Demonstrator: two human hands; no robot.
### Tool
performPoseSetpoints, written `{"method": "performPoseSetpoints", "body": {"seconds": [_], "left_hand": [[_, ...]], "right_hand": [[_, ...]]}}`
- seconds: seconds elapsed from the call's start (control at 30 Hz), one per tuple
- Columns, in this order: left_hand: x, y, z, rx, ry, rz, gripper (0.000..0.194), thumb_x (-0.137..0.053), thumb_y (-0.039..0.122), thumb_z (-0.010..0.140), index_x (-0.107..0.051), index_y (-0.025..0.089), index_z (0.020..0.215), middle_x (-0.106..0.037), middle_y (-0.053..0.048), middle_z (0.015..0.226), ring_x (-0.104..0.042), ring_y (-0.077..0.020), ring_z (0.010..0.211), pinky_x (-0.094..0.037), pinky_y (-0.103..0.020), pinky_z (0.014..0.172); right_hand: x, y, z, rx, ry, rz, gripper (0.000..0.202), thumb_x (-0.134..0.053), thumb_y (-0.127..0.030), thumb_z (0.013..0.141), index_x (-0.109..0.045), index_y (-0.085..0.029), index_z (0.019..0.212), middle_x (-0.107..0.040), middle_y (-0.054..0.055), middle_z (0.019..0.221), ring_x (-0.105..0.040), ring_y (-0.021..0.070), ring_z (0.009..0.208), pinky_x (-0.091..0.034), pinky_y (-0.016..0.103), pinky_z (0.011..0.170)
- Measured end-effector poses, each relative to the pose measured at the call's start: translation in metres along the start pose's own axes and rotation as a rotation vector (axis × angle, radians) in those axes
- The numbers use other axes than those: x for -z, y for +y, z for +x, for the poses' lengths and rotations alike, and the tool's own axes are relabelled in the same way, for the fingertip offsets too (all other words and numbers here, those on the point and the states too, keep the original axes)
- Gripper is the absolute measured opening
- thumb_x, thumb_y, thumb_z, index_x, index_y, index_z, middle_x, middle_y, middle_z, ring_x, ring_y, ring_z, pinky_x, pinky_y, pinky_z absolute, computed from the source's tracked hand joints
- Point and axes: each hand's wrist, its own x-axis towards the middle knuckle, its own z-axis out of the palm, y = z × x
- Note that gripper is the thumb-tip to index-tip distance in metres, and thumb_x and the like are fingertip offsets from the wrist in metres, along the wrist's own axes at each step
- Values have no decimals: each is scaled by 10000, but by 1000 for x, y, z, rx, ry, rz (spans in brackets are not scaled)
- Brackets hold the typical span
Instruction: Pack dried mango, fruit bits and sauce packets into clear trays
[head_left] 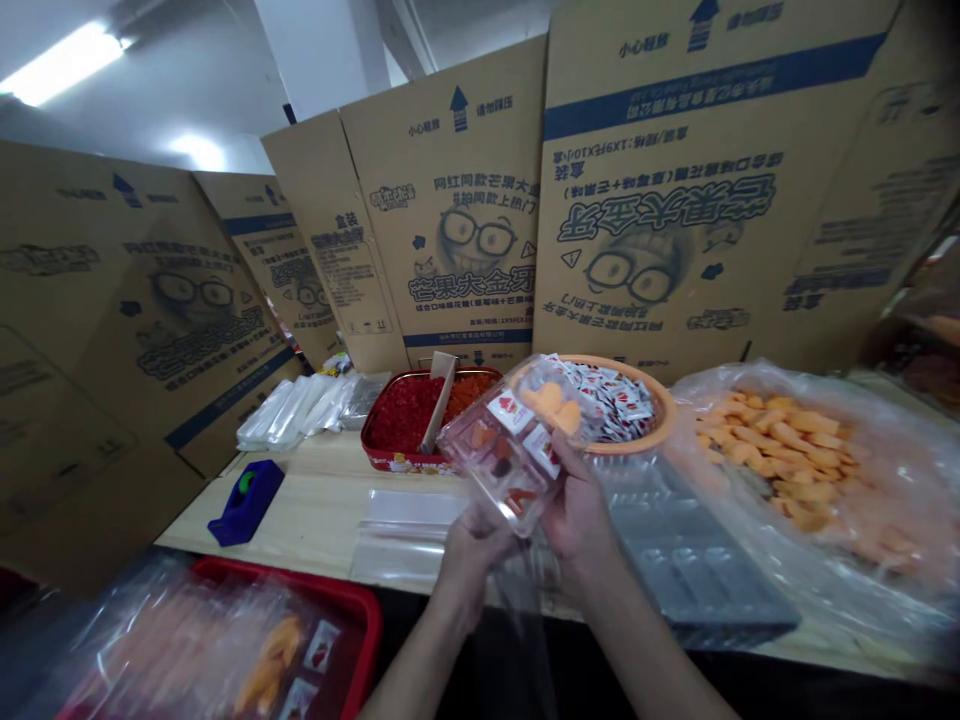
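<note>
Tilted over the table edge is a clear plastic tray holding small white sachets, orange puffed pieces and red bits in compartments. My right hand grips its right side, thumb along the top edge. Closed at the tray's lower end is my left hand, pinching a clear plastic bag that hangs below and is blurred. Whether the bag covers part of the tray, I cannot tell. Behind the tray stand a red tin of red and orange bits, split by a divider, and an orange basket of sachets.
Right: stacked clear trays and a large bag of orange pieces. Left: a blue tape dispenser, plastic bags and a red bin with packed trays. Flat bags lie in front. Cardboard boxes wall the back.
</note>
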Motion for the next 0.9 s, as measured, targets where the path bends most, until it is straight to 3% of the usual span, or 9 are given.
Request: {"method": "performPoseSetpoints", "body": {"seconds": [0.07,0.13,0.23,0.33,0.5,0.6,0.67,0.77,0.9], "left_hand": [[18,4,2,-99,220,395,287,-683,386,632,-537,158,728,-543,-8,630,-477,-125,603,-337,-236,615],[31,8,2,-197,374,787,204,-611,361,703,-558,185,793,-553,1,645,-460,-123,606,-262,-230,586],[37,12,1,-238,419,1077,179,-537,337,765,-567,211,888,-578,-3,697,-475,-131,639,-209,-239,573],[29,10,-1,-160,320,956,216,-600,347,722,-541,187,855,-553,9,657,-474,-122,614,-248,-228,572],[17,12,-16,45,-29,162,356,-681,344,671,-494,147,902,-562,-4,727,-532,-109,675,-402,-236,679],[14,17,-28,167,-194,-77,401,-690,281,677,-486,144,994,-606,-57,883,-581,-142,793,-429,-299,785],[12,16,-30,177,-171,-57,424,-700,285,665,-483,139,999,-610,-51,824,-583,-140,730,-447,-292,719],[13,9,-20,72,10,170,453,-733,299,607,-489,135,951,-560,11,650,-525,-103,587,-409,-224,578],[18,2,-6,-72,88,394,473,-750,251,567,-494,139,948,-509,45,615,-457,-76,575,-371,-195,569]], "right_hand": [[1,-14,9,153,-10,-46,249,-680,-171,637,-607,-152,875,-642,-14,774,-607,120,648,-545,288,637],[0,-27,15,310,-9,-66,254,-695,-172,618,-594,-150,850,-613,-30,714,-592,112,626,-543,304,649],[-4,-35,16,388,-4,-77,277,-688,-189,629,-587,-155,884,-607,-27,737,-580,105,618,-539,297,620],[-3,-28,13,347,-60,-109,358,-706,-218,614,-578,-167,945,-625,0,882,-592,114,672,-539,273,576],[14,-13,15,358,-34,-107,389,-741,-202,573,-568,-192,921,-591,-45,782,-572,105,689,-551,296,601],[25,-12,20,415,-33,-95,327,-735,-191,588,-563,-185,867,-567,-60,739,-552,75,650,-543,256,604],[29,-14,23,436,-47,-96,315,-730,-191,596,-558,-182,860,-578,-52,779,-561,76,664,-537,243,601],[29,-19,25,443,-36,-86,314,-729,-198,599,-556,-172,860,-558,-59,710,-534,60,592,-523,217,569],[16,-28,24,445,-47,-79,410,-727,-214,595,-559,-176,967,-594,-32,807,-563,80,654,-535,235,588]]}}
